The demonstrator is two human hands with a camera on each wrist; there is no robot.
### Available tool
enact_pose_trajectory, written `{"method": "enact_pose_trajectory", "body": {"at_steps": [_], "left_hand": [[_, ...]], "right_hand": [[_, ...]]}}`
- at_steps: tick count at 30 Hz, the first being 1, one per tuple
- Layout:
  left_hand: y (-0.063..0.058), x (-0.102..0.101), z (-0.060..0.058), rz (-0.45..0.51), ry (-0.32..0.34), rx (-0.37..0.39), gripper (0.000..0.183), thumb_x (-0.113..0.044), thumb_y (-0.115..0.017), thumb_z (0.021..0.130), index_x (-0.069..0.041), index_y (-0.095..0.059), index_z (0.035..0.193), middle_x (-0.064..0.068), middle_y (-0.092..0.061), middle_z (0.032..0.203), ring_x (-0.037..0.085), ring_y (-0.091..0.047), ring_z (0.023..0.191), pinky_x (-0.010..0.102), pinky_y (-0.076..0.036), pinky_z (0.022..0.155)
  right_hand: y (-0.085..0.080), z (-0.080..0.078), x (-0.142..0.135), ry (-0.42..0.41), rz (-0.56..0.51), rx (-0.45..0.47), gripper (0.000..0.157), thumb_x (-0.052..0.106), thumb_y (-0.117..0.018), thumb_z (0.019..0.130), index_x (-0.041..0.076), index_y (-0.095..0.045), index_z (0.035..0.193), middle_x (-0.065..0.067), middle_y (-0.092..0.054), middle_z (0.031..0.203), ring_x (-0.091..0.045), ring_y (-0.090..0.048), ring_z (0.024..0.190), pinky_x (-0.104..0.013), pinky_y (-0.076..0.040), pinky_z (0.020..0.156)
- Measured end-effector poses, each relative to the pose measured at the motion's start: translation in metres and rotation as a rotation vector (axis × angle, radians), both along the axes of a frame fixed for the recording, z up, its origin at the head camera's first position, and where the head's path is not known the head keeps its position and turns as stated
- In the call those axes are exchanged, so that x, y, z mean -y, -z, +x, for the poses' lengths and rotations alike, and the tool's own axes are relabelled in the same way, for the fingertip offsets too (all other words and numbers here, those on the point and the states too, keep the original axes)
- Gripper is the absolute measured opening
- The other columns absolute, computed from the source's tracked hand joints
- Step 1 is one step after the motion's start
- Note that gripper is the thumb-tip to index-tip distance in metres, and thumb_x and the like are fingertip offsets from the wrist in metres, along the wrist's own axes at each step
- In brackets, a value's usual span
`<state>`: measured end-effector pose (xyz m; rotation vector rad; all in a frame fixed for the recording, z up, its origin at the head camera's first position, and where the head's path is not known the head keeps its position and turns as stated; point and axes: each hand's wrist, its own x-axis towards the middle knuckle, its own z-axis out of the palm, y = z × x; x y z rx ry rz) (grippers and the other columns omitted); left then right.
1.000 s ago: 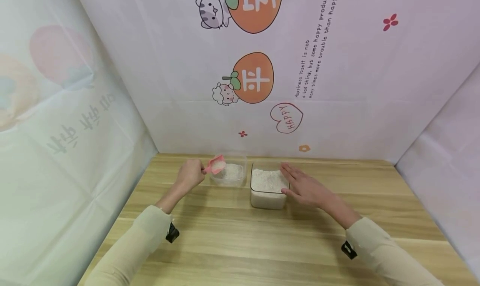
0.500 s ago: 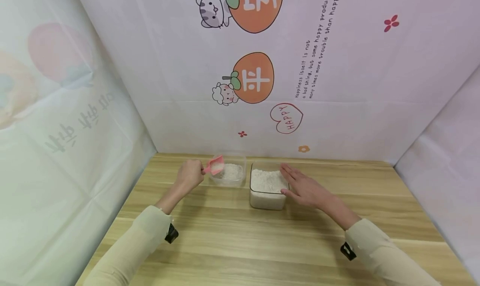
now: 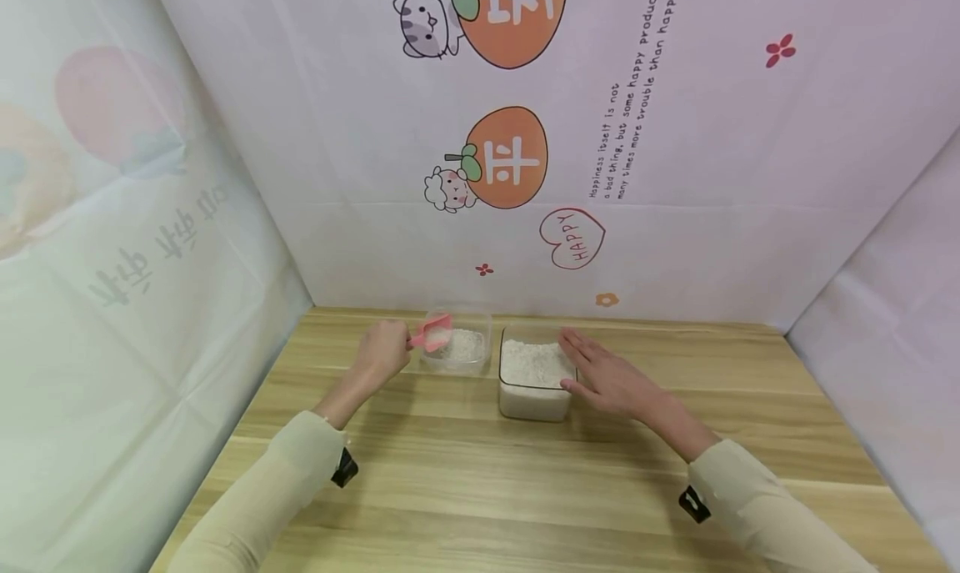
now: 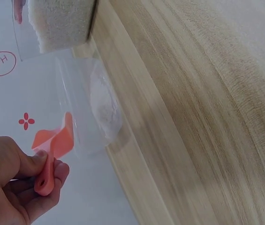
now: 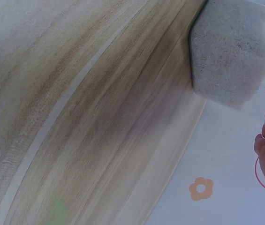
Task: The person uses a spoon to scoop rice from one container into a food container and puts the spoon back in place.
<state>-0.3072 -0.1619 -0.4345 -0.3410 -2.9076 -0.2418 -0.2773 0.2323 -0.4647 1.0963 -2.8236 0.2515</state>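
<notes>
My left hand (image 3: 382,349) pinches the handle of a pink scoop (image 4: 59,140), thumb on top and fingers curled beneath. The scoop hangs over the left side of a small clear plastic box (image 3: 487,352), with some white content in its bowl. Loose white grains (image 3: 463,345) that look like rice lie in the bottom of that box. To its right stands a larger clear container (image 3: 502,398) with a dark rim, filled high with white grains (image 5: 230,51). My right hand (image 3: 611,379) rests at this container's right side, its fingers straight along the rim and its thumb at the near corner.
Both containers stand near the back of a wood-grain table (image 3: 480,490). Close behind them rises a white printed backdrop (image 3: 675,248). Further white sheets hang at the left (image 3: 247,248) and right. A black wrist strap piece (image 3: 345,468) shows under the left sleeve.
The scoop has shifted slightly left, then back right over the small box, and tilts more. Less white shows in its bowl. The right hand and large container stay nearly in place.
</notes>
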Motion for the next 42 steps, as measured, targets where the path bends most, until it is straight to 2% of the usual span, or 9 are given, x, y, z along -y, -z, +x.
{"method": "enact_pose_trajectory", "body": {"at_steps": [7, 16, 26, 33, 42], "left_hand": [[0.002, -0.002, -0.001, -0.016, 0.024, -0.018, 0.012, -0.007, -0.076, 0.084, -0.006, -0.074, 0.072, 0.008, -0.071, 0.070, 0.014, -0.050, 0.057, 0.031, -0.042, 0.049], [0.003, -0.006, -0.003, -0.037, 0.047, -0.024, 0.014, -0.009, -0.075, 0.086, -0.005, -0.073, 0.073, 0.009, -0.071, 0.070, 0.014, -0.050, 0.057, 0.031, -0.042, 0.049], [0.008, -0.007, -0.006, -0.050, 0.074, -0.027, 0.021, -0.005, -0.073, 0.087, -0.008, -0.070, 0.066, 0.005, -0.070, 0.067, 0.013, -0.051, 0.057, 0.030, -0.043, 0.049], [0.010, -0.007, -0.006, -0.055, 0.106, -0.057, 0.013, -0.006, -0.074, 0.087, -0.007, -0.076, 0.074, 0.006, -0.073, 0.073, 0.017, -0.062, 0.062, 0.033, -0.049, 0.051], [0.010, -0.010, -0.006, -0.076, 0.132, -0.085, 0.008, -0.007, -0.075, 0.086, -0.007, -0.077, 0.078, 0.007, -0.074, 0.076, 0.022, -0.068, 0.065, 0.035, -0.053, 0.054]], "right_hand": [[0.002, 0.000, 0.000, -0.005, -0.005, -0.001, 0.073, 0.042, -0.047, 0.104, -0.004, -0.023, 0.155, -0.021, -0.022, 0.164, -0.037, -0.024, 0.151, -0.050, -0.028, 0.120], [0.003, -0.001, 0.000, 0.003, -0.004, 0.008, 0.073, 0.042, -0.047, 0.104, -0.003, -0.023, 0.156, -0.017, -0.017, 0.166, -0.038, -0.024, 0.151, -0.049, -0.027, 0.121], [0.004, 0.000, 0.000, 0.002, -0.010, 0.004, 0.073, 0.042, -0.047, 0.104, -0.003, -0.022, 0.156, -0.018, -0.017, 0.166, -0.038, -0.024, 0.151, -0.050, -0.027, 0.120], [0.003, 0.000, 0.000, -0.003, -0.023, 0.005, 0.072, 0.040, -0.049, 0.104, -0.003, -0.023, 0.156, -0.018, -0.018, 0.165, -0.038, -0.025, 0.151, -0.049, -0.028, 0.120], [0.002, 0.000, 0.000, 0.000, -0.020, 0.005, 0.072, 0.039, -0.049, 0.103, -0.003, -0.024, 0.155, -0.019, -0.019, 0.165, -0.038, -0.025, 0.151, -0.049, -0.029, 0.119]]}}
